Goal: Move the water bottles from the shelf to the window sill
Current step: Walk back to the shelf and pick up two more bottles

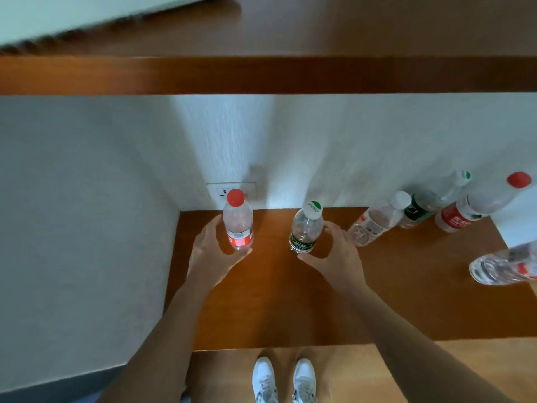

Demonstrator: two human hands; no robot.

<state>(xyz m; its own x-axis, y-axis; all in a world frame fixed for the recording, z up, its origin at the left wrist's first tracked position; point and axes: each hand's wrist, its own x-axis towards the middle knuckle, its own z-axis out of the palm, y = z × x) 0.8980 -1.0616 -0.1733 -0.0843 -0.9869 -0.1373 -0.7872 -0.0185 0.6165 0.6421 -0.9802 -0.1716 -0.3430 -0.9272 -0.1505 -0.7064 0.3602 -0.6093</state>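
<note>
**Fingers [216,225] curved in a C round two upright bottles on the wooden shelf [290,309]**

Fingers of the left hand [212,254] curve along the side of the red-capped bottle [238,225], with the thumb at its base. Those of the right hand [340,254] arc beside the green-and-white-capped bottle [306,231], and a gap shows between palm and plastic. Whether either hand presses its bottle cannot be told.

Both bottles are clear, rounded plastic cylinders. The first wears a red label and stands directly in front of the wall socket [232,190]. The second wears a dark green label and stands just right of the socket. Their fill level cannot be read.

Farther right of the socket, three bottles crowd together near the wall: a white-capped bottle [374,219], a dark-labelled bottle [421,206] and a red-labelled bottle [470,207]. A cut-off bottle [505,266] sits at the frame's right edge, nearer the shelf front.

The shelf is smooth, glossy, reddish-brown wood with a straight front edge. A broad stretch of board runs from the socket-side bottles to that edge. An upper board [261,74] of the same wood overhangs the socket. The wall [87,199] is white and finely textured. White shoes [284,379] stand on the pale floor.
</note>
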